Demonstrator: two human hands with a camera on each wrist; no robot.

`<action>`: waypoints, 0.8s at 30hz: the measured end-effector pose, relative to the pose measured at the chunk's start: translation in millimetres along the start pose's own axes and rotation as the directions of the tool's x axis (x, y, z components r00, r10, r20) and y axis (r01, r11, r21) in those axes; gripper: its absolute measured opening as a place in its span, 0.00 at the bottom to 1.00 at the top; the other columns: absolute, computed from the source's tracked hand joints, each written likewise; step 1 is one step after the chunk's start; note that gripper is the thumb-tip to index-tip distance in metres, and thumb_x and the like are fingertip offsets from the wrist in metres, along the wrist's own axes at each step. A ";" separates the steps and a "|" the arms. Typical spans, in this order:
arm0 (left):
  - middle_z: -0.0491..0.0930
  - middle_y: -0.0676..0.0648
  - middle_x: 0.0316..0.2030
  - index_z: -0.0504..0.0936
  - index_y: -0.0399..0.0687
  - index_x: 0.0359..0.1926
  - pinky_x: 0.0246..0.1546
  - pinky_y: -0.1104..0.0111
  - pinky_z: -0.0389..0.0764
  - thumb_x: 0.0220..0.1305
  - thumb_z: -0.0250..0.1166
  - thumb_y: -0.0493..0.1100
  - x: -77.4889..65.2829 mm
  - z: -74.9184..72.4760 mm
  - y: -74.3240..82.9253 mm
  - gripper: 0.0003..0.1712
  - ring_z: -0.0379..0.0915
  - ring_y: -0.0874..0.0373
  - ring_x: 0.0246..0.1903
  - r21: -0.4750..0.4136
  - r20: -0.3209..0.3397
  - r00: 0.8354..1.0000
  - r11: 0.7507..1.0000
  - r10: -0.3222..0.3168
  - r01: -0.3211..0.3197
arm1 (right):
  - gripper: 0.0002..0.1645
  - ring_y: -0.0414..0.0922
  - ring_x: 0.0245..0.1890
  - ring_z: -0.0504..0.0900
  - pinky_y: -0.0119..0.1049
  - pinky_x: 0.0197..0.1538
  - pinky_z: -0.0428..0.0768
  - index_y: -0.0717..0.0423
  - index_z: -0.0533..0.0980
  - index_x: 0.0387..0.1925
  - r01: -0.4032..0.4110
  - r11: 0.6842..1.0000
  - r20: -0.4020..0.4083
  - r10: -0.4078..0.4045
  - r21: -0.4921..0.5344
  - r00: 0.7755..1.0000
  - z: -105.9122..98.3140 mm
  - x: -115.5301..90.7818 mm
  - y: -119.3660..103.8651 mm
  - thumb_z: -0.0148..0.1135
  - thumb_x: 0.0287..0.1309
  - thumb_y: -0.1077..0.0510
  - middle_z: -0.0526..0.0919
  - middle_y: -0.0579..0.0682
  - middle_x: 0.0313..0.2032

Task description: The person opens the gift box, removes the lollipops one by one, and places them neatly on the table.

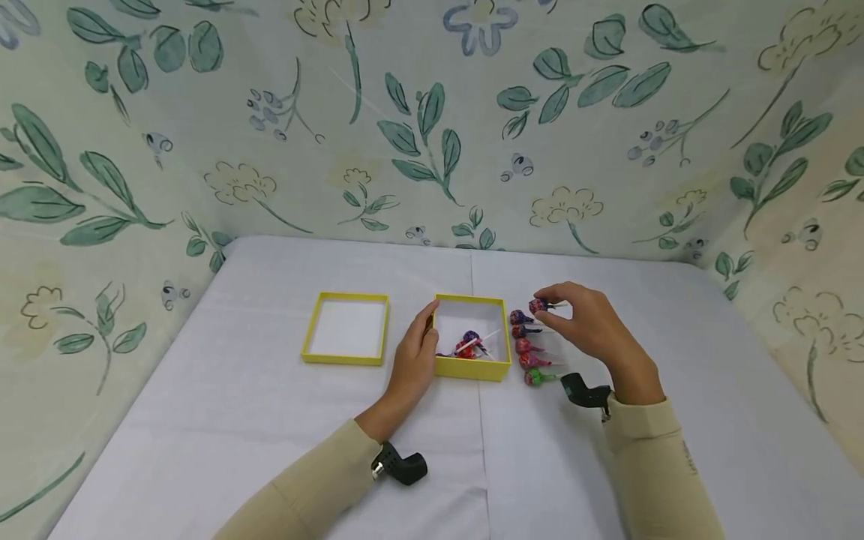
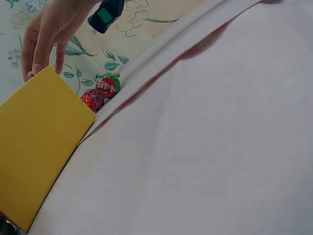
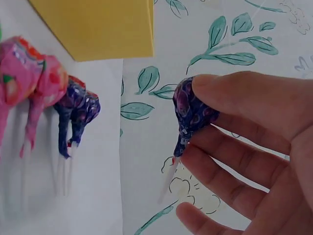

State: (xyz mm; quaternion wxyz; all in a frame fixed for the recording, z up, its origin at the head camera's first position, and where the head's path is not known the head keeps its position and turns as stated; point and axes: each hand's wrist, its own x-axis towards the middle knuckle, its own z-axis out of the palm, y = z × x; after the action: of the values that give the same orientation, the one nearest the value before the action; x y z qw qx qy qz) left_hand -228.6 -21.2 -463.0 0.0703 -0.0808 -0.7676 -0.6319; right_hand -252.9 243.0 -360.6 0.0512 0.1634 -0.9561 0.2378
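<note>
My right hand (image 1: pixel 587 319) pinches a lollipop (image 3: pixel 183 107) in a dark purple patterned wrapper between thumb and fingers, its white stick tilted down in the right wrist view. It is held at the far end of a row of wrapped lollipops (image 1: pixel 526 345), green, pink and purple, lying right of a yellow box (image 1: pixel 472 369). White inside, the box has several lollipops (image 1: pixel 469 346) in its near part. Against the box's left wall rests my left hand (image 1: pixel 413 356), fingers extended along it; the left wrist view shows the box's yellow side but not those fingers.
A shallow yellow-edged tray or lid (image 1: pixel 347 360), white inside, lies left of the box. Everything rests on a white cloth-covered table (image 1: pixel 270 435). Floral fabric (image 1: pixel 432 150) hangs behind and at the sides. Each wrist carries a black camera mount (image 1: pixel 405 466).
</note>
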 end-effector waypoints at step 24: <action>0.57 0.54 0.72 0.60 0.66 0.72 0.68 0.63 0.58 0.75 0.42 0.42 2.0 1.2 -0.1 0.27 0.51 0.66 0.69 0.012 0.004 1.000 1.000 -0.019 0.019 | 0.15 0.57 0.48 0.77 0.57 0.54 0.75 0.60 0.79 0.48 -0.182 0.983 0.125 0.184 -0.029 0.975 21.2 7.7 49.2 0.66 0.59 0.60 0.83 0.59 0.43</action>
State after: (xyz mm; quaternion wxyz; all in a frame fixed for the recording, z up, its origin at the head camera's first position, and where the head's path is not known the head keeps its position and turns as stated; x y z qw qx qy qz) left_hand -230.5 -20.0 -462.9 0.0634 -0.0743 -0.7723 -0.6277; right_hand -277.2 271.8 -399.4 -0.0308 0.0890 -0.9704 0.2224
